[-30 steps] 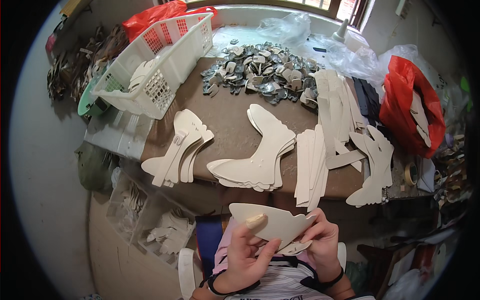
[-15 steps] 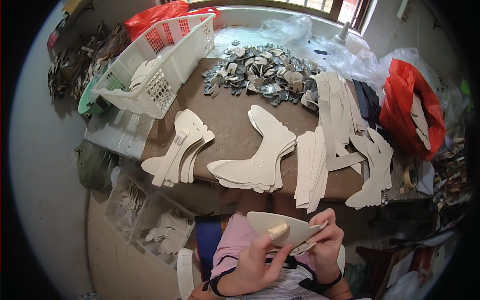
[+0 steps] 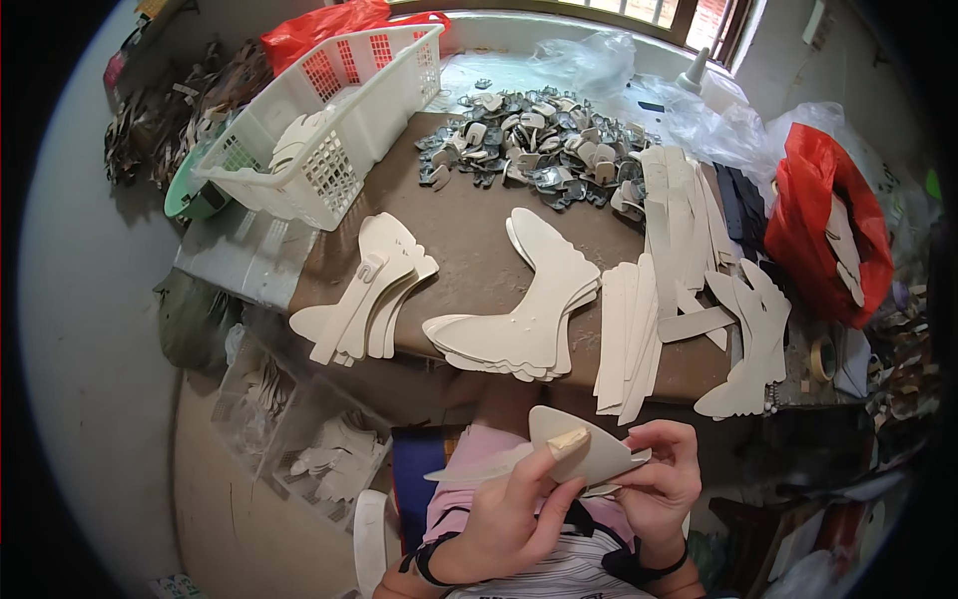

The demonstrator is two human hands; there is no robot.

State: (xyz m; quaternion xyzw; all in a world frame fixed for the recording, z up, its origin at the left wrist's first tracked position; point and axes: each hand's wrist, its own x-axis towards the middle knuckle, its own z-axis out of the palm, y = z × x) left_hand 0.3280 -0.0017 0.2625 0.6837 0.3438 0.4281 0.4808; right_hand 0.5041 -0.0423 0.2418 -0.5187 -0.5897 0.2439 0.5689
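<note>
Over my lap I hold a cream-white, curved cut shoe-upper piece (image 3: 607, 451). My left hand (image 3: 514, 521) grips it from the left, its tape-wrapped finger lying on the face and the thumb below. At the right end of the piece, my right hand (image 3: 661, 487) pinches the edge; a small strip shows between its fingers, too small to name. Straight ahead on the table lies a stack of boot-shaped pieces (image 3: 519, 327). To its left is another stack of cut pieces (image 3: 384, 285), with a strip and a small slotted tab on top.
Long cream strips (image 3: 627, 334) and more cut pieces (image 3: 748, 334) lie along the table's right. Farther back is a heap of small tabs (image 3: 539, 150). A white basket (image 3: 334, 180) stands back left, a red bag (image 3: 828, 240) right. Crates (image 3: 329, 454) sit on the floor.
The piece in my hands has turned and tilted, and a pale pointed end now shows left over my lap. My right fingers have shifted along its edge. The whole view has moved slightly.
</note>
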